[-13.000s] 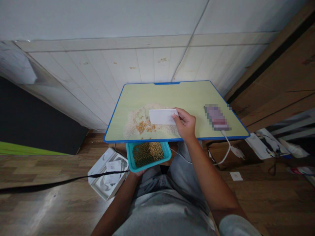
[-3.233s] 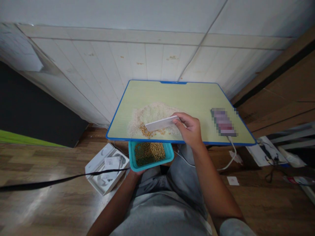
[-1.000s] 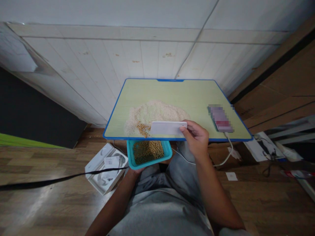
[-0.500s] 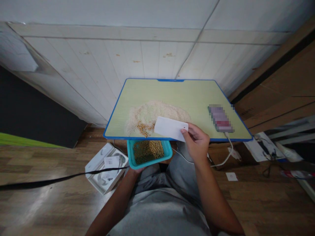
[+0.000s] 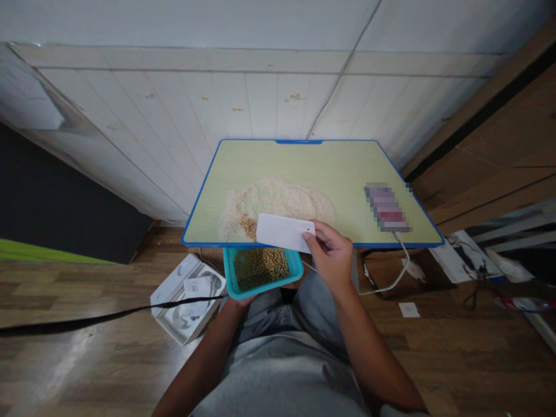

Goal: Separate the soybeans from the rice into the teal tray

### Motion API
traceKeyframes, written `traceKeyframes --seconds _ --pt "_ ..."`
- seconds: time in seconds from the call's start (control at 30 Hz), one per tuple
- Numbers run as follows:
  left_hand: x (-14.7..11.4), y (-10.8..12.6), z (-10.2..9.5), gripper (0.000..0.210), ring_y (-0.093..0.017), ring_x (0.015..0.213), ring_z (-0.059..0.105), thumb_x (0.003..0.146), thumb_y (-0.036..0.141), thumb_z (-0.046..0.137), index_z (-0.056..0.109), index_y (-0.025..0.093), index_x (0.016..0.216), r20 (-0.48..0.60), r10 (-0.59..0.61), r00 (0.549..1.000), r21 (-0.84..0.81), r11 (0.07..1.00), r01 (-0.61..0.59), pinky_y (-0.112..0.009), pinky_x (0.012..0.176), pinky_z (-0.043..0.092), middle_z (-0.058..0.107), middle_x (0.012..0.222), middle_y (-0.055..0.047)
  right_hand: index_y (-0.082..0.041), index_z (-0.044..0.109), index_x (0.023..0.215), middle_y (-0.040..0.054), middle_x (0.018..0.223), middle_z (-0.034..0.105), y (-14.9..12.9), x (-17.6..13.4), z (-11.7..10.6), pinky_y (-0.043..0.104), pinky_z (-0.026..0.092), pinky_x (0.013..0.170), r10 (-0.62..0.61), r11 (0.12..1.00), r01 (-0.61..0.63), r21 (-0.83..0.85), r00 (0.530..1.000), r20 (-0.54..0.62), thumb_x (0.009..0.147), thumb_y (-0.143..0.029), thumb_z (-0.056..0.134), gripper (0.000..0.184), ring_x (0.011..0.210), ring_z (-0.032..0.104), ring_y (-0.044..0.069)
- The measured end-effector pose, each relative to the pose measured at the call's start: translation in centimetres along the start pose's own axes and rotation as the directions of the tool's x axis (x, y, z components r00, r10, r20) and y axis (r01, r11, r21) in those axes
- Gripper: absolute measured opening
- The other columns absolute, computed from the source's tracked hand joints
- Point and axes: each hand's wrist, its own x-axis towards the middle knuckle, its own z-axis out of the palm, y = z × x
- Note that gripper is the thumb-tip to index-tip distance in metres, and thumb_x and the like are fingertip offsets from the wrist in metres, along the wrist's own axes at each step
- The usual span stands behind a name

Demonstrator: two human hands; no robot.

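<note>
My right hand (image 5: 330,256) pinches a white card (image 5: 284,233) by its right end, holding it over the near edge of the blue-rimmed folding table (image 5: 304,157). Just behind the card a mound of white rice (image 5: 278,198) lies on the table, with a few yellow soybeans (image 5: 247,223) at its near left side. Below the table edge a teal tray (image 5: 295,271) holds green and yellow beans. My left hand (image 5: 237,302) supports the tray from underneath, so only a little of that hand shows.
A phone (image 5: 386,207) lies on the table's right side with a white cable (image 5: 393,281) hanging off the edge. An open white box (image 5: 186,295) and a black strap (image 5: 87,324) lie on the wooden floor at left. Cardboard panels (image 5: 495,156) lean at right.
My right hand has carried the card to the left along the table's near edge, above the tray. The patch of soybeans on the table is smaller than in the earliest frames.
</note>
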Motion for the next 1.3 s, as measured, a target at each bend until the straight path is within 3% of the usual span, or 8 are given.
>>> traceKeyframes --seconds 0.1,0.23,0.47,0.7,0.93,1.13,1.23,1.3 --pt "-0.2 0.0 0.0 0.067 -0.029 0.16 0.037 0.108 0.06 0.02 0.077 0.032 0.132 -0.039 0.013 0.999 -0.017 1.0 -0.014 -0.063 0.133 0.019 0.072 0.136 0.003 -0.023 0.083 0.104 0.0035 0.09 0.087 0.4 0.3 -0.7 0.028 0.066 0.069 0.01 1.0 -0.01 -0.001 0.997 -0.071 0.091 -0.035 0.078 0.019 0.08 0.083 0.021" --pt "-0.5 0.1 0.6 0.068 -0.03 0.161 0.036 0.107 0.062 0.024 0.084 0.03 0.111 -0.117 0.006 0.993 0.005 1.0 -0.005 -0.062 0.133 0.025 0.077 0.128 0.003 -0.021 0.083 0.103 0.005 0.09 0.086 0.6 0.8 -1.5 0.031 0.066 0.074 0.008 1.0 -0.011 -0.02 0.985 -0.172 0.088 -0.039 0.081 0.023 0.081 0.082 0.022" --pt "-1.2 -0.1 1.3 0.065 -0.031 0.161 0.037 0.107 0.059 0.027 0.085 0.03 0.101 -0.179 0.029 0.983 0.015 1.0 -0.027 -0.064 0.133 0.025 0.081 0.121 0.002 -0.02 0.082 0.105 0.0067 0.094 0.086 0.6 1.3 -1.9 0.035 0.067 0.081 -0.024 0.999 0.014 -0.035 0.956 -0.294 0.089 -0.04 0.08 0.026 0.085 0.082 0.023" --pt "-0.7 0.1 0.8 0.063 -0.03 0.161 0.037 0.106 0.06 0.025 0.081 0.034 0.118 -0.062 0.02 0.998 0.058 0.998 -0.017 -0.064 0.131 0.027 0.074 0.135 0.006 -0.02 0.082 0.103 0.0055 0.089 0.086 0.6 0.9 -1.7 0.033 0.067 0.076 -0.013 0.999 0.002 -0.045 0.97 -0.243 0.086 -0.04 0.081 0.026 0.08 0.082 0.022" --pt "-0.6 0.3 -0.1 0.066 -0.031 0.162 0.034 0.106 0.061 0.024 0.082 0.033 0.118 -0.062 0.013 0.998 0.044 0.999 -0.011 -0.064 0.133 0.023 0.072 0.137 0.005 -0.02 0.081 0.105 0.0064 0.093 0.086 0.4 0.8 -2.0 0.035 0.067 0.08 -0.016 0.998 -0.003 -0.065 0.956 -0.294 0.088 -0.038 0.08 0.025 0.085 0.082 0.023" --pt "-0.5 0.2 -0.1 0.067 -0.031 0.162 0.035 0.105 0.065 0.025 0.084 0.032 0.115 -0.056 -0.016 0.998 0.044 0.999 0.018 -0.062 0.132 0.029 0.07 0.141 0.006 -0.021 0.082 0.102 0.0052 0.089 0.085 0.6 0.4 -2.0 0.033 0.067 0.076 0.0 0.997 -0.018 -0.073 0.969 -0.247 0.087 -0.042 0.081 0.027 0.08 0.082 0.022" --pt "-0.8 0.1 0.8 0.068 -0.029 0.152 0.052 0.106 0.063 0.024 0.084 0.032 0.116 -0.091 0.01 0.996 0.022 1.0 -0.008 -0.061 0.129 0.03 0.071 0.139 0.004 -0.021 0.082 0.102 0.0054 0.089 0.085 0.5 0.3 -1.9 0.033 0.067 0.076 -0.003 0.998 -0.012 -0.062 0.97 -0.242 0.087 -0.044 0.082 0.028 0.08 0.081 0.022" --pt "-1.1 0.0 1.4 0.071 -0.028 0.13 0.071 0.106 0.063 0.022 0.085 0.031 0.109 -0.124 0.02 0.992 0.016 1.0 -0.019 -0.062 0.125 0.033 0.077 0.129 0.002 -0.021 0.082 0.102 0.0053 0.089 0.085 0.6 0.4 -1.9 0.033 0.067 0.077 -0.007 0.998 -0.007 -0.055 0.97 -0.243 0.086 -0.044 0.082 0.028 0.08 0.081 0.022"
